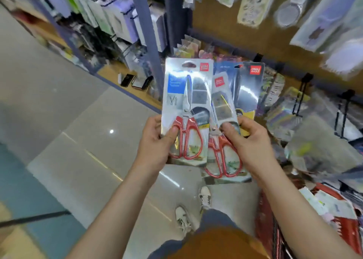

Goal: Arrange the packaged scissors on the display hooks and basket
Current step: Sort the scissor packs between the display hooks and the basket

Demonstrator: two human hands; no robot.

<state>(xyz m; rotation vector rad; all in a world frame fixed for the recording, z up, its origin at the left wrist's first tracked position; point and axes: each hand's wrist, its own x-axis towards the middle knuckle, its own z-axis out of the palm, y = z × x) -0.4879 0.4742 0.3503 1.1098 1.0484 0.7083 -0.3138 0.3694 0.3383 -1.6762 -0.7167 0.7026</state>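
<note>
packaged scissors point(186, 109) | left hand point(157, 141) grips one pack | right hand point(249, 142) grips overlapping packs point(233, 111)

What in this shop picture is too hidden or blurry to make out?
Head view:
- front scissors pack: small print blurred.
- rear pack: mostly covered by the middle pack.
- red basket: cut by the right edge.
- hanging goods above: motion-blurred.
</note>
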